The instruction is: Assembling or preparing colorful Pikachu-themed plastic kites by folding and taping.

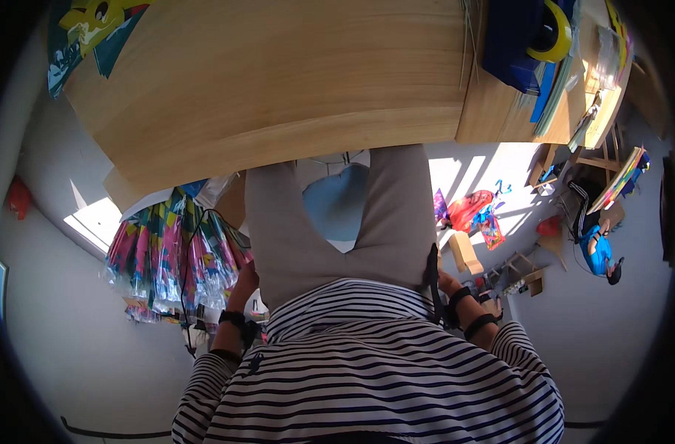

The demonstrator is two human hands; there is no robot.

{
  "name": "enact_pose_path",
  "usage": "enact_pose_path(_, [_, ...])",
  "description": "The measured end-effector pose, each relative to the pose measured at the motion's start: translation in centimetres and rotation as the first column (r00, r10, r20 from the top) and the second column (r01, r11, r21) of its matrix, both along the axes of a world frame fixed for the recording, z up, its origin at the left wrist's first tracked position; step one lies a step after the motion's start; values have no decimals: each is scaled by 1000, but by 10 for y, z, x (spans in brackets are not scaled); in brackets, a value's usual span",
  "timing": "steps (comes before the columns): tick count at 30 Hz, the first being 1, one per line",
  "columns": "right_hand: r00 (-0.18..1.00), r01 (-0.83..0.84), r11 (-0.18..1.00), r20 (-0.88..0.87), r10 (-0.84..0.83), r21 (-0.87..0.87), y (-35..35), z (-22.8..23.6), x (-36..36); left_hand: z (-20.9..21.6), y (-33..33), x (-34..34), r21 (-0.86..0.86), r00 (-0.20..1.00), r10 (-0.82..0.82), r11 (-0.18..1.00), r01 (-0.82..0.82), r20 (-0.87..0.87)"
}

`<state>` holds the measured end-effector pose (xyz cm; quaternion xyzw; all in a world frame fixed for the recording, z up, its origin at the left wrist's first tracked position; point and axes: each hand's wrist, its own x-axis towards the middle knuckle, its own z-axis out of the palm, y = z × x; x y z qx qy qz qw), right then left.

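Head view | A person in a striped shirt (pixel 382 377), arms low: left hand (pixel 247 280) at eight o'clock near colourful wrapped packets (pixel 171 259) toward nine, right hand (pixel 447 283) at four beside beige trousers (pixel 308 259) | fingers hidden, their grip I cannot tell | wooden surface (pixel 278 74) at twelve

A wide bare stretch lies open across the middle of the surface (pixel 278 81). A dark blue holder (pixel 507 48) and yellow ring (pixel 564 33) block its far right, colourful packaging (pixel 93 29) its far left; wrapped packets (pixel 171 255) crowd the space beside the left hand (pixel 245 282).
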<state>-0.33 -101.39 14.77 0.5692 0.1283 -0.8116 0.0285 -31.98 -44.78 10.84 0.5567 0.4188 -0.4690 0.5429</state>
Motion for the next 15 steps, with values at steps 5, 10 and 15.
enact_pose_path(5, [796,533,841,287,-534,86,53,35,15,8,-32,-46,3,996,27,1000,-28,86])
enact_pose_path(10, [748,440,890,499,-437,120,99,-30,76,-19,-41,-52,13,994,83,996,-84,69])
enact_pose_path(15, [469,415,898,812,-346,143,139,-123,173,-59,-28,-55,63,994,82,994,-87,77])
